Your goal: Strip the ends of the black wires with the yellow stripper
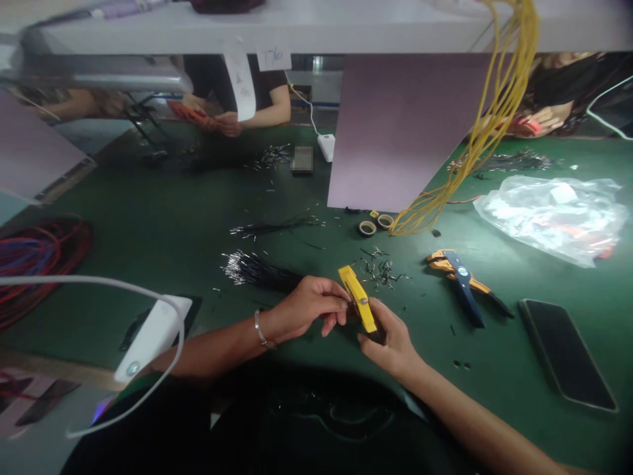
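My right hand (390,338) is wrapped round yellow crimping pliers (363,303), whose head tilts up and to the left. Close against the left side of the pliers, my left hand (316,303) pinches with thumb and forefinger. What sits in that pinch is too small and hidden to make out. A thick bundle of black wires (267,272) with bright metal ends lies just behind my left hand. Beyond it is a thinner bunch of black wires (279,226). Short wire pieces (383,270) are scattered behind the pliers.
To the right lie orange-and-blue wire strippers (462,277), a phone (566,353) and a clear plastic bag (554,214). Yellow wires (494,132) hang from the shelf (316,34) past a pale panel (400,132). A white power strip (153,340) and cable coils (42,264) are left. Co-workers sit opposite.
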`<state>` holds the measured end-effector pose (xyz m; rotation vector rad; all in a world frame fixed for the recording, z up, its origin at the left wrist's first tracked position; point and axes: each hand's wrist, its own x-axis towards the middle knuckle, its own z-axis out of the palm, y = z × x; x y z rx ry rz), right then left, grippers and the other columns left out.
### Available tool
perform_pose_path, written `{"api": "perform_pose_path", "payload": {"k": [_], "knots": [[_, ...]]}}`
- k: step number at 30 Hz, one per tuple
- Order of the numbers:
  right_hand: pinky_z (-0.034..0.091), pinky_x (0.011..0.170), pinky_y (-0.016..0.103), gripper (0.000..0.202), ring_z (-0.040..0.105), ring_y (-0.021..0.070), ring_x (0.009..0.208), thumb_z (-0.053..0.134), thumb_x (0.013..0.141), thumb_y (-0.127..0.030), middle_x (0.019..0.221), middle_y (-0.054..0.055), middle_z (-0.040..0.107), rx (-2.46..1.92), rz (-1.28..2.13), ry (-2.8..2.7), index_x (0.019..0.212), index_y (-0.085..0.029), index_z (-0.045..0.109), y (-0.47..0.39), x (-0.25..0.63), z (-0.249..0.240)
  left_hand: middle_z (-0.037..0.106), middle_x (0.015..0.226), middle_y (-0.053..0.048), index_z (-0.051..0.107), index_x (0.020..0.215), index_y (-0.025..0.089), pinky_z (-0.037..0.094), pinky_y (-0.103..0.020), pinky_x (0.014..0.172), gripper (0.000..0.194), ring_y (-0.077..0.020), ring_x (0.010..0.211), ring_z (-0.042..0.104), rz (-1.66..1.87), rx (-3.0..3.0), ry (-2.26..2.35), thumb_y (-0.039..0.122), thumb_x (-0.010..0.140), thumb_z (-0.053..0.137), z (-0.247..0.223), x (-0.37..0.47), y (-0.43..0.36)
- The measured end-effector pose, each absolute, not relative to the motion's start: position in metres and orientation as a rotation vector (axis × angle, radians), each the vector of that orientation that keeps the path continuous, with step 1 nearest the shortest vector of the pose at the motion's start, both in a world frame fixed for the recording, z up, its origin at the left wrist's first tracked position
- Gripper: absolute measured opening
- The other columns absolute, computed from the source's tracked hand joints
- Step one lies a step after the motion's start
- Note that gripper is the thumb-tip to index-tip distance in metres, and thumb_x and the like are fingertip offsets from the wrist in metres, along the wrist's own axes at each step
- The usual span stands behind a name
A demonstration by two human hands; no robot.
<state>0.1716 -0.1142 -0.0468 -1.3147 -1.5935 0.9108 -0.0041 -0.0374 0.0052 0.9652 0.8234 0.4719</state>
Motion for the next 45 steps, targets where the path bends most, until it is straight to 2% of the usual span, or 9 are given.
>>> {"api": "perform_pose_path", "payload": {"k": [12, 24, 45], "knots": [[0.050, 0.073, 0.034, 0.043, 0.059, 0.0217, 0.079, 0.053, 0.067, -0.017, 0.092, 0.004, 0.062, -1.256, 0.893, -1.639, 0.109, -0.021, 0.054, -0.112, 0.177, -0.046, 0.061, 0.056, -0.002, 0.059, 0.076, 0.010, 0.039, -0.018, 0.033, 0.006, -0.0071, 0.036, 0.049, 0.427, 0.928, 0.827, 0.013, 0.072, 0.061, 0.009, -0.003, -0.035], [0.050, 0.075, 0.037, 0.038, 0.059, 0.0227, 0.081, 0.052, 0.067, -0.018, 0.096, 0.006, 0.063, -1.275, 0.933, -1.653, 0.105, -0.021, 0.054, -0.111, 0.178, -0.047, 0.061, 0.055, -0.001, 0.060, 0.080, 0.009, 0.039, -0.019, 0.033, 0.010, -0.0069, 0.035, 0.048, 0.416, 0.914, 0.826, 0.013, 0.071, 0.061, 0.008, -0.002, -0.035], [0.049, 0.073, 0.034, 0.045, 0.059, 0.0220, 0.081, 0.050, 0.062, -0.015, 0.092, 0.005, 0.061, -1.216, 0.931, -1.650, 0.106, -0.020, 0.053, -0.106, 0.176, -0.039, 0.060, 0.053, -0.001, 0.063, 0.074, 0.009, 0.038, -0.018, 0.031, 0.010, -0.0075, 0.033, 0.048, 0.424, 0.988, 0.880, 0.017, 0.068, 0.062, 0.006, 0.000, -0.033]]}}
